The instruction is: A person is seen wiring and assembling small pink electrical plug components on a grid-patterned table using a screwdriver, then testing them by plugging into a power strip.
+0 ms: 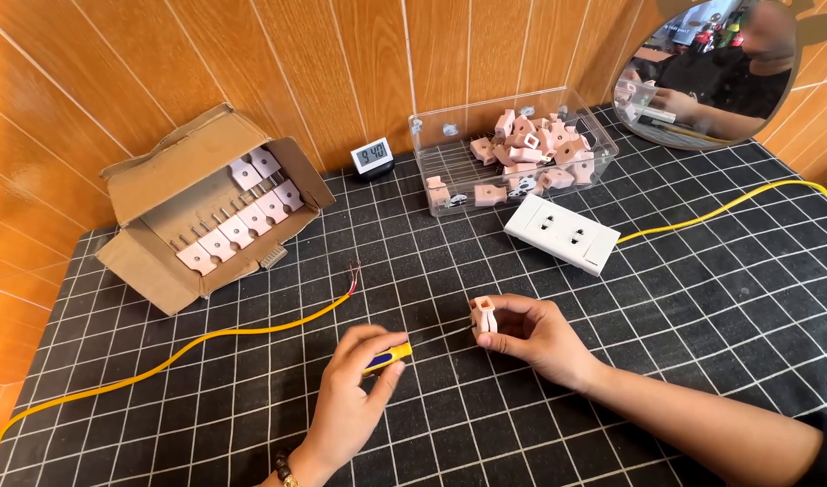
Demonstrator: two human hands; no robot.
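At the far left I see one open brown cardboard box (143,236) lying on the black grid-patterned bench (702,298), with two rows of pale pink flat plug halves with metal prongs (238,221) inside; I count roughly nine, though some overlap. One long yellow cable (206,343) runs from the left edge across the mat and ends in bare stripped wires near the middle. My left hand (355,397) rests low on the bench, its fingers pinching a small yellow-and-blue handled screwdriver (388,356) that lies nearly flat. Just beside it, my right hand (531,335) holds one small pale pink plastic plug body (484,316) upright between thumb and fingertips, raised slightly off the mat. As I judge it, this goes best with the plug gripped firmly by its sides so the screw face stays turned toward the tool, and with the screwdriver tip brought squarely into the screw before any turning. Behind, there is one small digital clock with a white face (373,156), then one clear plastic tub (450,126) heaped with pink plug parts (531,149), too many and too jumbled to count. In front of it sits one white double wall socket (562,233), with a second yellow lead (729,206) running off to the right. One round mirror (711,81) leans in the top right corner.
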